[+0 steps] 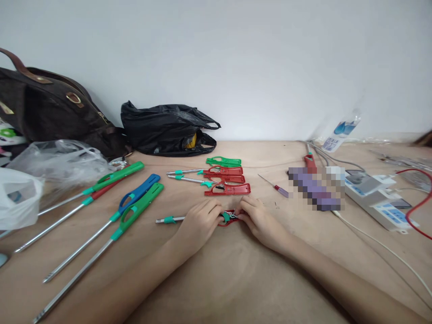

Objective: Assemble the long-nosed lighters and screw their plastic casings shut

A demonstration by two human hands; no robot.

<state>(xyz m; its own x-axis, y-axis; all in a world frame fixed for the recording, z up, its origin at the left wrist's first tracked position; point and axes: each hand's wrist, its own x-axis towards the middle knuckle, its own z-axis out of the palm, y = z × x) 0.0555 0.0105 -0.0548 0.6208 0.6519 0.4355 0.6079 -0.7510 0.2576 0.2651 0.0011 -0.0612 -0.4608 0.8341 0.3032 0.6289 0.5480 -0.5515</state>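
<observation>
I have a red lighter (233,222) lying opened on the table (263,274) between my two hands, its tube (177,219) pointing to 9 o'clock. My left hand (201,219) bends over its neck, thumb and fingers closed on it by the teal collar (225,218). My right hand (255,220) rests at the lighter's 3 o'clock end, fingertips drawn together beside the white wires (231,215); I cannot tell what they pinch. At 12 o'clock lie red shells (232,189), with a green shell (232,162) beyond. The screwdriver (281,191) sits at 2 o'clock, the black bag (162,128) at 11, the power strip (374,200) at 3. Around 9 o'clock are whole lighters (143,200), their tubes aimed towards 8.
</observation>
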